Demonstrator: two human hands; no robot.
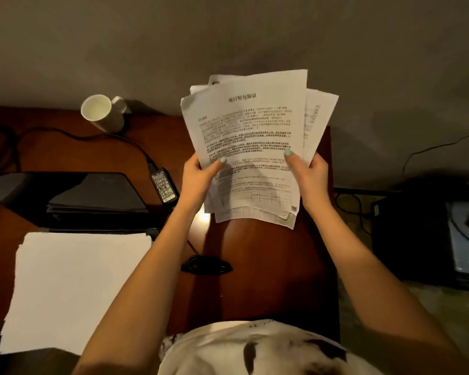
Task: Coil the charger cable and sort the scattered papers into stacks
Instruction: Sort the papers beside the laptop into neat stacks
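I see my left hand [201, 180] and right hand [309, 177] each with fingers [217, 164] clamped on the lower edges of the fanned printed papers [249, 131], held upright, long axis rising away from me, above the counter [268, 266]. The white stack [76, 288] lies down-left, nearer the left hand. The charger cable [130, 143] trails beyond it.

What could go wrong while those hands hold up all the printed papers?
The printed papers are fanned out unevenly and pinched only near their lower part by the left hand and right hand. A sheet might slip out, maybe past the desk's right edge. Also, the black cable runs close by the white mug, so tugging it to coil it could tip the mug.
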